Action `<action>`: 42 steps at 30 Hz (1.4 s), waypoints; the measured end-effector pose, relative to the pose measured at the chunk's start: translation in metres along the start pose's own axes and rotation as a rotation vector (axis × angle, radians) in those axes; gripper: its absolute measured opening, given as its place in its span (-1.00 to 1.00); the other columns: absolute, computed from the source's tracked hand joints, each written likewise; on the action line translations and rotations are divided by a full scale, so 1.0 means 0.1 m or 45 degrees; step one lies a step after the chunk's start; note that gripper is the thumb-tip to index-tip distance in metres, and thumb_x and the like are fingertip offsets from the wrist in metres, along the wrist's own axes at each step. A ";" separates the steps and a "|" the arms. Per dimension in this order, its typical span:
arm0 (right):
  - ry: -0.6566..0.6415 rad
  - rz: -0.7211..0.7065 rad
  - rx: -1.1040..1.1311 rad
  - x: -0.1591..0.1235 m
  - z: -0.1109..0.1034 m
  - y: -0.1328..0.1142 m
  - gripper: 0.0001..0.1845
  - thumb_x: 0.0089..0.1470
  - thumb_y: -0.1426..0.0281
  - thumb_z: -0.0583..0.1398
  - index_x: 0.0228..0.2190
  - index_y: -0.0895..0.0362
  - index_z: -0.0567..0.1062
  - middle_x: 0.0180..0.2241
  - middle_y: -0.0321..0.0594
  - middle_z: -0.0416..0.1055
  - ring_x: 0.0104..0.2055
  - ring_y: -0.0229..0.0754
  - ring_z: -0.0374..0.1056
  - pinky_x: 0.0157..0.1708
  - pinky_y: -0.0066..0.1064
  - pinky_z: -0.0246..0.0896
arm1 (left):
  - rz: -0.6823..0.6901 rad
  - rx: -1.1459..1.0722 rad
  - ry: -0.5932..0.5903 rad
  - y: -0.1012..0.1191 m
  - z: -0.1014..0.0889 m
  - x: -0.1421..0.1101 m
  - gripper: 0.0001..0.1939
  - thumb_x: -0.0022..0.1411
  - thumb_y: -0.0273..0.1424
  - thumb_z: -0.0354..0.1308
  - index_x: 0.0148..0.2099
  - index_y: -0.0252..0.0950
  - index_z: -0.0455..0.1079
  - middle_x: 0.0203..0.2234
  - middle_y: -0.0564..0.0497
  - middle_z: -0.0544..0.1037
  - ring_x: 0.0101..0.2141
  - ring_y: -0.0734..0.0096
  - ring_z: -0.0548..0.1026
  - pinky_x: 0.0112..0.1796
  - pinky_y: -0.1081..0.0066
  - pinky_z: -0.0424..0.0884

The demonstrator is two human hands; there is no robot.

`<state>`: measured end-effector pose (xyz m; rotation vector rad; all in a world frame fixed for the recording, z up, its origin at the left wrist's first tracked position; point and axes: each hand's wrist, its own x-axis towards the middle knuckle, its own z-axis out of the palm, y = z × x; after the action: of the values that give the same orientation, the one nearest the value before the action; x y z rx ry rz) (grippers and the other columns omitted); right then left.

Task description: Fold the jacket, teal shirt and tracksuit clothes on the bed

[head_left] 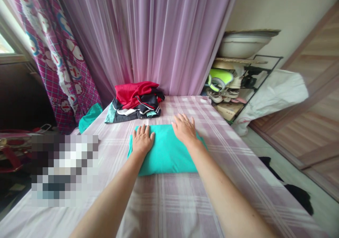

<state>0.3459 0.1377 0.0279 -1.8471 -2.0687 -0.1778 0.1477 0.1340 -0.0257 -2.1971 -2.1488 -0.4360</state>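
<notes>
A folded teal garment (169,153) lies as a flat rectangle on the checked cloth (169,202) in front of me. Its exact kind cannot be made out. My left hand (143,139) rests palm down on its left part, fingers stretched out and pointing away from me. On the far right part of the garment lies my right hand (184,128), also flat, its fingers spread and reaching past the far edge. Neither hand grips anything. Beyond the garment, to the left, sits a loose heap of red, black and white clothes (137,98).
A teal cloth (90,117) hangs at the far left edge. Purple curtains (148,36) close off the back. On the right stand a rack with shoes (225,93), a basin (245,45) and a white sack (278,93). A blurred patch (65,170) covers something on the left.
</notes>
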 end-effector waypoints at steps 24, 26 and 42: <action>-0.021 -0.175 0.155 -0.83 0.05 -0.34 -0.45 0.35 0.22 -0.10 0.28 0.04 0.25 0.36 -0.12 0.08 0.40 -0.02 -0.07 0.34 0.07 -0.32 | 0.008 0.021 -0.001 0.02 -0.03 -0.02 -0.41 0.41 -0.14 -0.20 0.36 -0.27 0.16 0.34 -0.15 0.21 0.31 0.03 0.14 0.27 -0.04 0.02; 0.038 -0.114 0.117 -0.85 0.06 -0.22 -0.45 0.35 0.24 -0.09 0.28 0.05 0.25 0.36 -0.10 0.09 0.40 0.01 -0.09 0.34 0.08 -0.36 | 0.011 0.017 -0.007 0.03 -0.04 -0.02 -0.41 0.41 -0.14 -0.20 0.37 -0.28 0.16 0.34 -0.15 0.20 0.32 0.03 0.13 0.28 -0.04 0.01; 0.040 0.204 -0.052 -0.58 0.04 0.59 -0.42 0.33 0.21 -0.12 0.25 0.17 0.29 0.31 0.08 0.16 0.32 0.08 0.09 0.25 0.07 -0.07 | 0.009 0.001 0.012 0.02 0.00 -0.01 -0.39 0.41 -0.13 -0.20 0.37 -0.32 0.15 0.34 -0.17 0.20 0.31 0.00 0.14 0.27 -0.06 0.01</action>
<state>0.4077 0.0927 -0.0048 -2.0105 -1.8998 -0.2068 0.1495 0.1331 -0.0260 -2.1972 -2.1351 -0.4435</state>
